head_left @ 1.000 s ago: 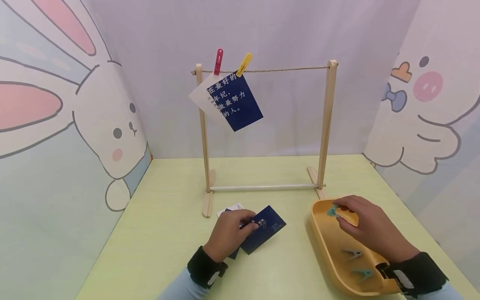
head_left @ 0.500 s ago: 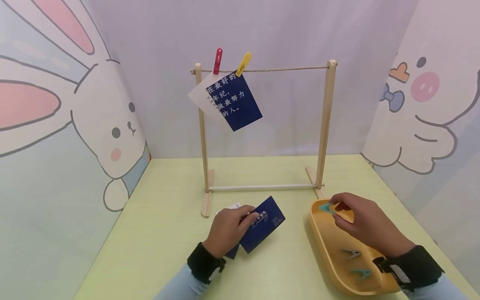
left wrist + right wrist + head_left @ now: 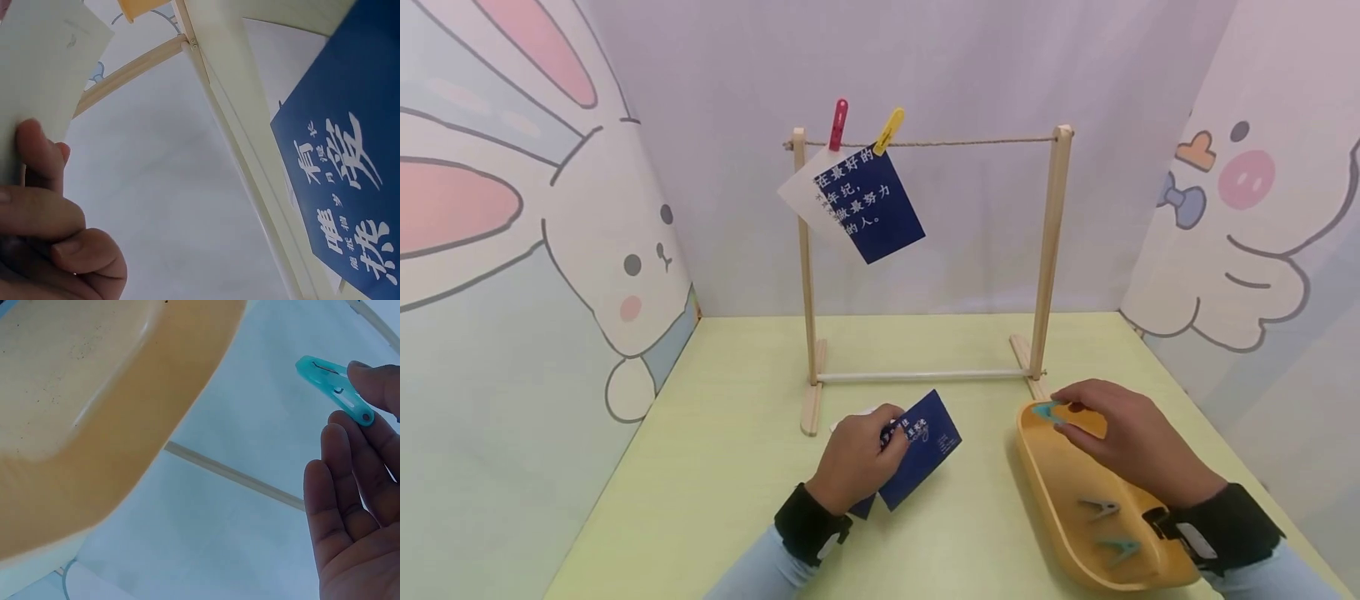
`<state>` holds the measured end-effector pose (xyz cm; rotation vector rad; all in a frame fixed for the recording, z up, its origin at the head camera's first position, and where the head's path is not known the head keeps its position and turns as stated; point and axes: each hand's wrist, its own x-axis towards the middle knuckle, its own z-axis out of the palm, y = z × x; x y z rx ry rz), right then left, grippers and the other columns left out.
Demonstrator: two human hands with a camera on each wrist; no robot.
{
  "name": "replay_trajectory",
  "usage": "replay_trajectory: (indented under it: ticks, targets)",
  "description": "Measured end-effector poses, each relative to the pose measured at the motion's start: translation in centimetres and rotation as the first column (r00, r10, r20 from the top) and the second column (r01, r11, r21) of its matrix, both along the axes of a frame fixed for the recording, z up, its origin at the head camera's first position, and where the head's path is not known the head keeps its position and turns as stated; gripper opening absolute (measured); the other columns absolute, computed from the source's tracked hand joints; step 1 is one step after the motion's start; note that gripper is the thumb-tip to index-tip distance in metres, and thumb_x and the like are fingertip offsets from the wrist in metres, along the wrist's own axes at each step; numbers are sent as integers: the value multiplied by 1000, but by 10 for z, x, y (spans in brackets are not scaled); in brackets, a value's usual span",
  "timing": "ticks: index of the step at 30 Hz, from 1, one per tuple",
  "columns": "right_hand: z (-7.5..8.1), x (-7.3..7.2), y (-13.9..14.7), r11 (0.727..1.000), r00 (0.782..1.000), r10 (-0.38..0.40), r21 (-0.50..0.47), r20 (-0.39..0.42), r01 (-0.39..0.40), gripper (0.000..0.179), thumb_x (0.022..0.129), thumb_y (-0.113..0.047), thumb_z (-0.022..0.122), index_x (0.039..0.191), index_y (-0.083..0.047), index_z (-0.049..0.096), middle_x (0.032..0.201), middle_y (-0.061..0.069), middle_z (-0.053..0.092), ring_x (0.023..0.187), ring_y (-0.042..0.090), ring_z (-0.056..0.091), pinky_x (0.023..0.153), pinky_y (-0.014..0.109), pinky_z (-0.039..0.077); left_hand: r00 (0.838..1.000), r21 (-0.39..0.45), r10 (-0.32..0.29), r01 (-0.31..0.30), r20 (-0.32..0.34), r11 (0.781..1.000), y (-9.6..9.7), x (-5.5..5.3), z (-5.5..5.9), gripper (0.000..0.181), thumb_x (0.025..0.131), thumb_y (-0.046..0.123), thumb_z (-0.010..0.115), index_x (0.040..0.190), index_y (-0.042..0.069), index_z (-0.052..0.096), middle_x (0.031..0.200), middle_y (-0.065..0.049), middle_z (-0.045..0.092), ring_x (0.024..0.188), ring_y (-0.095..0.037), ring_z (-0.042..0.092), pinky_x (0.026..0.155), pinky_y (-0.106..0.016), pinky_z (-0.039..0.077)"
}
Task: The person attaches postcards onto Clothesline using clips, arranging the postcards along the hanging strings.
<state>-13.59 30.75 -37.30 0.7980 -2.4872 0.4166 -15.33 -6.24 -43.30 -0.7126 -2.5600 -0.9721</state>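
Observation:
My left hand (image 3: 856,460) pinches a dark blue card (image 3: 928,446) with white writing, its corner tilted up over the table. The card's pale back (image 3: 47,69) faces the left wrist camera. Below it lie another blue card (image 3: 325,119) and a white one (image 3: 284,53), mostly hidden by the hand in the head view. My right hand (image 3: 1138,442) holds a teal clothespin (image 3: 331,387) between thumb and fingertips, over the far end of the yellow tray (image 3: 1063,471). In that tray lie a grey clothespin (image 3: 1101,507) and a teal clothespin (image 3: 1122,547).
Behind the hands stands a wooden frame (image 3: 1047,258) with a twine line (image 3: 977,143) across its top. At its left end hang a white card (image 3: 812,196) under a red clothespin (image 3: 839,125) and a blue card (image 3: 883,208) under a yellow clothespin (image 3: 889,132), overlapping.
The card in my left hand has risen slightly and its far corner has shifted a little left. My right hand has moved slightly left with the teal clothespin, which has turned in the fingers.

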Motion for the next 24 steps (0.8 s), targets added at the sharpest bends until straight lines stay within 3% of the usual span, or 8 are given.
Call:
replay_trajectory:
  ticks: [5,10,13,17,20,24]
  targets:
    - [6,-2,-1,1000,999,5,27,-54,-3,45,71,-13,94,111,-15,75,106,-7,72,90,7,64,78,14,48,995,-3,3,-3,-101,1000,-1,-4,1,14,98,30,71,102,17,74,77,8,73,59,3,57,53,-11,43]
    - [14,-4,-2,999,998,19,35,-63,-17,43,75,-18,93,113,-14,74,107,-5,73,90,9,65,79,14,48,991,15,10,-8,-133,1000,-3,-7,6,17,95,36,75,95,19,74,75,11,71,57,4,54,51,-12,40]
    - [20,-6,-4,999,997,11,43,-73,-8,40,91,-47,77,114,-14,74,106,-5,73,91,10,66,79,15,50,992,31,32,-28,-120,999,-3,-9,10,19,95,38,75,95,19,75,75,10,72,58,3,56,51,-14,42]
    - [27,-8,-6,999,996,-7,45,-88,11,67,97,-71,41,113,-14,74,105,-7,74,88,8,67,77,16,51,995,58,61,-56,-74,997,-2,-11,13,21,96,39,74,99,19,75,79,8,74,62,2,61,56,-14,47]
    - [32,-9,-8,999,996,-12,45,-94,17,69,97,-73,40,112,-15,74,103,-9,74,87,6,67,76,16,50,996,75,76,-72,-53,995,-1,-13,16,22,97,40,73,100,19,74,80,7,74,63,1,62,57,-14,49]
    - [38,-11,-9,998,994,-8,57,-112,15,69,98,-74,40,112,-16,74,102,-10,73,85,6,68,73,18,51,992,82,100,-93,-82,992,1,-18,22,23,97,42,72,97,19,74,75,9,71,60,2,59,54,-15,46]
